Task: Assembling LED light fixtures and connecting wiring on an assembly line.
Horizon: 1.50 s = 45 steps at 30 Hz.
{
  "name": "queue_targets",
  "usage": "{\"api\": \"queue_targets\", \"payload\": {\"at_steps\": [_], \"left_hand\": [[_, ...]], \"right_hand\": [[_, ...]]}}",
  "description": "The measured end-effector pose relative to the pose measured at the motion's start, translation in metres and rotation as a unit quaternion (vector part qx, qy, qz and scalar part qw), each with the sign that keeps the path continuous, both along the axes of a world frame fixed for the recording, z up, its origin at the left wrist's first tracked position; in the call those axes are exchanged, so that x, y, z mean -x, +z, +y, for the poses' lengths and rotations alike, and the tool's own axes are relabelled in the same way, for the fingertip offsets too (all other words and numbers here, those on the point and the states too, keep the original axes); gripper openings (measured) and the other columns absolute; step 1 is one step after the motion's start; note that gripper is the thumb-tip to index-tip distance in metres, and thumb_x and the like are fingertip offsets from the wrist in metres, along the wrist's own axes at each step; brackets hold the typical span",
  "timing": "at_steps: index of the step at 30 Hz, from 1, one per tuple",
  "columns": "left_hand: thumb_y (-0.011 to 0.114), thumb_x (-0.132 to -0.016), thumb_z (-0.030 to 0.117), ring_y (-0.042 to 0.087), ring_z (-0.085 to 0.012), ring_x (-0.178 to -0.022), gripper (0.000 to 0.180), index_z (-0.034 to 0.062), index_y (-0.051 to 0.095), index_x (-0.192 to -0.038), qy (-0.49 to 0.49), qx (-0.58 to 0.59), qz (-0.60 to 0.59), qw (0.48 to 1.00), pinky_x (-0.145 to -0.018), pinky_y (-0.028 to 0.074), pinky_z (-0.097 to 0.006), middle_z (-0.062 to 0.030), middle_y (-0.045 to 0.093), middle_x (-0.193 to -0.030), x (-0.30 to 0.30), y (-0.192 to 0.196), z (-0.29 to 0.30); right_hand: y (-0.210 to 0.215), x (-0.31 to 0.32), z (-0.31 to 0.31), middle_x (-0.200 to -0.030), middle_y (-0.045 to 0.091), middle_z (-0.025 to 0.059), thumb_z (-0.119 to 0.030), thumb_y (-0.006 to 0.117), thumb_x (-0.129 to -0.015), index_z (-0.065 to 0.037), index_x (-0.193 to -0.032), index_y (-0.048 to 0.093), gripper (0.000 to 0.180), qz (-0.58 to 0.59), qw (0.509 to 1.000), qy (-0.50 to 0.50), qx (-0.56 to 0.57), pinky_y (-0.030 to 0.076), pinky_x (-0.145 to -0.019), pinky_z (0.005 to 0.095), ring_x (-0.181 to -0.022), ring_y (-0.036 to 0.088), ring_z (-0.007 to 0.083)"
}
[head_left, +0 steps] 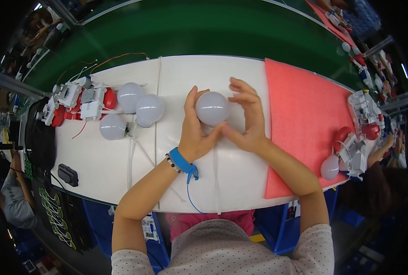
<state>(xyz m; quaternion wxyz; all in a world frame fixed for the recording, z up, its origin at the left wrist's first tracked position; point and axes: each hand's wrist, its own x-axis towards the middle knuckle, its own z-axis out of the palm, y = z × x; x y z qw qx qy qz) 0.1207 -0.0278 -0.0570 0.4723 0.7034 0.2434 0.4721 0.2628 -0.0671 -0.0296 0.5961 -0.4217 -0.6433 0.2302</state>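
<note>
A round white light bulb [212, 108] stands above the middle of the table, its globe toward me. My left hand [196, 133] curls round its left side and holds it. My right hand [250, 121] is on the other side, fingers spread and apart from the globe, its thumb tip by the lower edge near my left thumb. The bulb's base is hidden under the globe and hands. To the left lie three similar bulbs [150, 110], close together. A blue wrist strap [181, 160] with a cord and a beaded bracelet circle my left wrist.
White and red assemblies with wires [88, 103] crowd the table's far left. A pink foam mat [295, 123] covers the right side, with more white and red parts [353, 151] and a bulb [330, 167] at its edge. A dark grey block [68, 175] sits front left. People work nearby.
</note>
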Motion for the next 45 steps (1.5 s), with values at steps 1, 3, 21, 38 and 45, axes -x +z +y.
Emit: {"api": "queue_targets", "payload": {"at_steps": [1, 3, 21, 38, 45], "left_hand": [[0.065, -0.067, 0.006, 0.041, -0.0304, -0.11, 0.086, 0.0031, 0.008, -0.131, 0.0, -0.003, 0.007, 1.0, -0.091, 0.034, -0.036, -0.0209, 0.033, -0.123, 0.001, -0.001, 0.0], [0.065, -0.067, 0.006, 0.041, -0.0303, -0.11, 0.086, 0.0032, 0.007, -0.131, 0.0, -0.006, 0.013, 1.0, -0.091, 0.034, -0.035, -0.0209, 0.034, -0.122, 0.001, -0.001, 0.0], [0.063, -0.066, 0.005, 0.042, -0.0302, -0.109, 0.082, 0.0024, 0.011, -0.13, 0.003, -0.003, 0.036, 0.999, -0.089, 0.037, -0.035, -0.0201, 0.034, -0.122, 0.001, 0.0, -0.003], [0.063, -0.067, 0.004, 0.039, -0.0285, -0.112, 0.083, 0.0015, 0.011, -0.13, 0.012, 0.017, 0.014, 1.0, -0.091, 0.035, -0.034, -0.0199, 0.034, -0.123, 0.002, 0.004, 0.003], [0.066, -0.067, 0.01, 0.041, -0.0298, -0.11, 0.083, -0.0011, 0.013, -0.13, 0.035, 0.006, 0.049, 0.998, -0.091, 0.035, -0.034, -0.0201, 0.037, -0.121, 0.003, 0.0, -0.005]], "right_hand": [[-0.001, -0.002, 0.001, -0.125, 0.036, 0.0152, -0.006, 0.064, -0.062, -0.009, -0.095, 0.046, 0.038, -0.033, 0.997, -0.038, -0.058, 0.037, -0.086, 0.0377, -0.112, 0.039, 0.0274], [0.0, -0.008, 0.0, -0.124, 0.036, 0.0164, -0.005, 0.066, -0.059, -0.01, -0.076, 0.043, 0.029, -0.055, 0.996, -0.056, -0.053, 0.038, -0.085, 0.0395, -0.112, 0.039, 0.0297], [0.004, 0.001, -0.006, -0.12, 0.041, 0.0156, -0.002, 0.062, -0.057, -0.008, -0.063, 0.048, 0.016, -0.065, 0.998, -0.016, 0.015, 0.038, -0.086, 0.0381, -0.11, 0.041, 0.029], [0.006, -0.002, 0.002, -0.112, 0.048, 0.0161, -0.001, 0.06, -0.058, -0.006, -0.06, 0.043, 0.018, -0.107, 0.994, -0.022, -0.023, 0.04, -0.081, 0.0352, -0.102, 0.046, 0.0299], [0.005, -0.003, -0.005, -0.112, 0.048, 0.0191, -0.003, 0.062, -0.059, -0.005, -0.069, 0.049, 0.016, -0.083, 0.995, -0.055, -0.002, 0.041, -0.081, 0.0367, -0.103, 0.048, 0.0298]]}}
